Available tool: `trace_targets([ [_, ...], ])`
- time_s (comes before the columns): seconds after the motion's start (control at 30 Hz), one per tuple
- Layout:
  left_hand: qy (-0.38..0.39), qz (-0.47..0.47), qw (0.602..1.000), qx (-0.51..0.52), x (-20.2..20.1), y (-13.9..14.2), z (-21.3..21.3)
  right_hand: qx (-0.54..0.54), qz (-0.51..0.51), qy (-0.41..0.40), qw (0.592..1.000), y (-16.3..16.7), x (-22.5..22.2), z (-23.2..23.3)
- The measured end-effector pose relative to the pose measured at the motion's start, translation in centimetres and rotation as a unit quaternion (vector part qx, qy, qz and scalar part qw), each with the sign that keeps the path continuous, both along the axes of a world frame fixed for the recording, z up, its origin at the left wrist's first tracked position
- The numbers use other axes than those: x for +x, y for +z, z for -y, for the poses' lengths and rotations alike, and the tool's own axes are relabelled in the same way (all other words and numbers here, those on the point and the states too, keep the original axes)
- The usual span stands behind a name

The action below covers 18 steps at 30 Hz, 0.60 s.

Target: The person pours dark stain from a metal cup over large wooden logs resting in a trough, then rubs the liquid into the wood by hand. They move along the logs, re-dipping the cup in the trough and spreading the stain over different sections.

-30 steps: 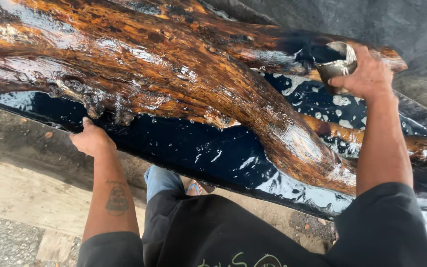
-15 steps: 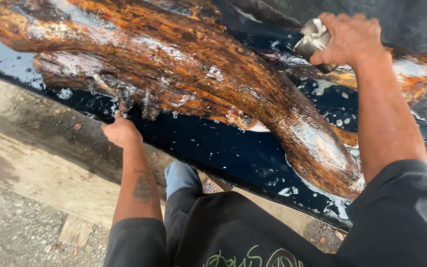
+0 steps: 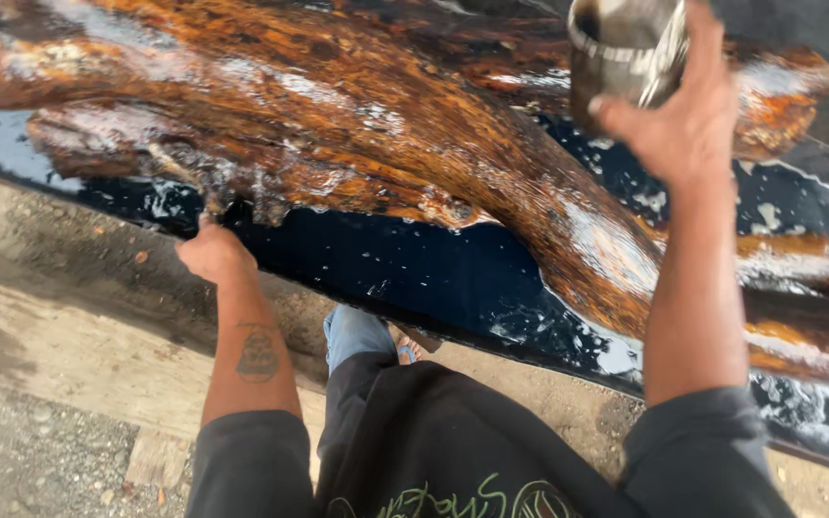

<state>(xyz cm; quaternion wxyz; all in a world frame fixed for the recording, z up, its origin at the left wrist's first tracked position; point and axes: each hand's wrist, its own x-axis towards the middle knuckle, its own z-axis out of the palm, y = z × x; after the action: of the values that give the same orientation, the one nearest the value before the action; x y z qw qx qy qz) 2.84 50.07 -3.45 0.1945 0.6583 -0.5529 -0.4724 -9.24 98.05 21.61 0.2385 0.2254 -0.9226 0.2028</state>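
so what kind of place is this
Probably an outdoor woodworking yard. A large glossy wood slab set in wet black resin stands over bare concrete and gravel ground, and the right hand holds a metal cup.

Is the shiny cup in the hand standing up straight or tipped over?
Tipped. The metal cup leans in the right hand, its dark mouth turned sideways over the wet wood slab. Contents: cannot tell.

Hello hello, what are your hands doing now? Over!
Right hand holds a metal cup over the wet wood slab. Left hand grips the slab's black edge. Nothing in the way.
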Motion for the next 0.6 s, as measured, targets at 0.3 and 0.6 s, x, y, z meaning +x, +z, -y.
trace_targets([
  [0.3, 0.005, -0.027, 0.998, 0.047, -0.5, -1.2, 1.4, 0.06, 0.265, -0.146, 0.951, -6.9, 16.7, 1.6],
  [0.6, 0.019, -0.096, 0.995, 0.02, -0.6, -2.3, 2.2, 0.132, 0.248, -0.066, 0.957, -17.8, 19.9, 2.8],
])
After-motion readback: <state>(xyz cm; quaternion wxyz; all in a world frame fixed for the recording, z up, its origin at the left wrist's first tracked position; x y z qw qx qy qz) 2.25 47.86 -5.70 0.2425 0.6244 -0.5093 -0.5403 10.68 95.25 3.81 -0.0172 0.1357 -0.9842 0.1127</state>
